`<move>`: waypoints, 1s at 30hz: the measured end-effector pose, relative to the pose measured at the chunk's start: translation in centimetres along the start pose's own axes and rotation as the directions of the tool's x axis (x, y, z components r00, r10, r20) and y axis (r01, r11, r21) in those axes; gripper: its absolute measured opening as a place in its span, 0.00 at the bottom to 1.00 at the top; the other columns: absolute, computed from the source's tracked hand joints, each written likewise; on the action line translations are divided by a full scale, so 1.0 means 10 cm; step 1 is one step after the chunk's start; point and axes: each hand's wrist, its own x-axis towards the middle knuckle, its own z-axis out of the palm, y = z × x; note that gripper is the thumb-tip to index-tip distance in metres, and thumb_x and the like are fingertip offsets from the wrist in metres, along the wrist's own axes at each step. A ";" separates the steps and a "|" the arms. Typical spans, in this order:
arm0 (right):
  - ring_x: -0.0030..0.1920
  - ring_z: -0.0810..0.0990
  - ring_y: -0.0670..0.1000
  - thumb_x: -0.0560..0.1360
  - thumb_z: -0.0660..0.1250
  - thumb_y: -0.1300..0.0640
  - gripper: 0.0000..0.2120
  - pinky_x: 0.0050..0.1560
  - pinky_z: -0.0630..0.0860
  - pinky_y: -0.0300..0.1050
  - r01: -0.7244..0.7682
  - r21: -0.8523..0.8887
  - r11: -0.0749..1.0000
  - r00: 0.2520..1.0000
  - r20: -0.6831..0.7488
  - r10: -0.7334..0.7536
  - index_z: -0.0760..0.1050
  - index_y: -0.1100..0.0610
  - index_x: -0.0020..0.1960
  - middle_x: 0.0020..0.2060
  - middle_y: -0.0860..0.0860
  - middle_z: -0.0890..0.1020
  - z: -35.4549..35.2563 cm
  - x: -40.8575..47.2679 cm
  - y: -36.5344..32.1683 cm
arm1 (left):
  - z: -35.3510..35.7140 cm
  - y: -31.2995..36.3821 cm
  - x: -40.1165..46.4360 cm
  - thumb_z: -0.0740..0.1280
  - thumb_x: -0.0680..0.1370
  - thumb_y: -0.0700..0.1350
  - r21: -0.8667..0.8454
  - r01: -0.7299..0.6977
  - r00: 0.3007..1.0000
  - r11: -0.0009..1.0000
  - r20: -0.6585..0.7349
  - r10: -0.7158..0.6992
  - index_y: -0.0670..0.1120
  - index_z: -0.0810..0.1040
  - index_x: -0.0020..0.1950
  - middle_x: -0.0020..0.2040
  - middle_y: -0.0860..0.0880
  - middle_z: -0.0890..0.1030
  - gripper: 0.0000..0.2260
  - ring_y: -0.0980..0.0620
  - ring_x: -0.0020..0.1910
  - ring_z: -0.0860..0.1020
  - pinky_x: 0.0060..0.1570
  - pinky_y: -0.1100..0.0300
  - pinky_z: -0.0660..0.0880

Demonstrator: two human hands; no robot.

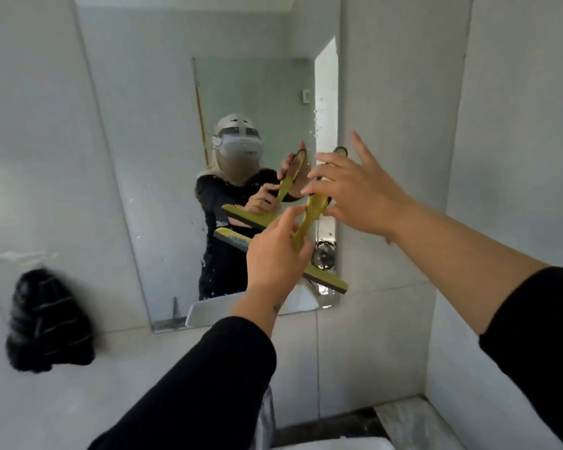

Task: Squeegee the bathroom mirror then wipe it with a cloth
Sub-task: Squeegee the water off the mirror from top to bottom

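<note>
Pinched between thumb and fingers of the left hand point(275, 251), the yellow-green squeegee point(301, 233) hangs in front of the lower right part of the mirror point(163, 131), its handle pointing up and its blade bar slanting down to the right. The right hand point(355, 193) comes in at the top of the handle with fingers spread wide, touching or just about to close; I cannot tell whether it bears any weight. The squeegee looks like light, stiff plastic with a dark rubber edge that should flex against glass, so the sensible hold is a full wrap around the narrow handle, not the blade. Droplets speckle the mirror, so the handle may be slick. The blade appears clear of the glass, so wiping strokes seem not yet begun. A dark cloth point(48, 323) hangs on the wall to the left, well apart from both hands.
</note>
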 end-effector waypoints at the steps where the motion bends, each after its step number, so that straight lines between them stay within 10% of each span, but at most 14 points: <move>1: 0.68 0.69 0.55 0.68 0.74 0.52 0.19 0.71 0.45 0.68 0.017 0.000 1.000 0.999 -0.030 -0.017 0.79 0.49 0.59 0.57 0.51 0.79 -0.07 0.12 -0.03 | -0.14 -0.04 0.06 0.66 0.74 0.47 0.029 -0.012 1.000 1.000 -0.015 0.012 0.56 0.70 0.64 0.45 0.56 0.79 0.19 0.53 0.40 0.78 0.35 0.57 0.73; 10: 0.48 0.77 0.61 0.69 0.74 0.55 0.17 0.63 0.68 0.61 0.048 0.082 0.995 0.952 -0.307 -0.021 0.81 0.50 0.57 0.43 0.58 0.79 -0.52 1.26 -0.20 | -1.44 -0.44 0.73 0.65 0.76 0.52 0.451 -0.071 0.921 0.890 -0.312 0.232 0.51 0.74 0.64 0.62 0.52 0.77 0.17 0.49 0.65 0.72 0.66 0.54 0.63; 24: 0.58 0.70 0.57 0.79 0.59 0.52 0.16 0.53 0.62 0.54 -0.222 0.294 0.930 0.816 -0.466 0.342 0.71 0.43 0.66 0.58 0.47 0.75 -0.87 2.77 -0.23 | -2.02 -1.13 1.32 0.63 0.76 0.53 0.387 0.087 0.881 0.918 -0.461 0.111 0.50 0.69 0.65 0.64 0.54 0.71 0.19 0.53 0.62 0.70 0.58 0.55 0.69; 30: 0.58 0.68 0.60 0.80 0.57 0.54 0.21 0.57 0.63 0.57 -0.256 0.188 0.948 0.846 -0.431 0.314 0.64 0.33 0.68 0.58 0.54 0.72 -0.95 3.11 -0.24 | -1.85 -1.25 1.51 0.63 0.76 0.58 0.403 0.139 0.879 0.905 -0.471 0.075 0.52 0.61 0.72 0.75 0.51 0.60 0.27 0.51 0.72 0.61 0.69 0.52 0.65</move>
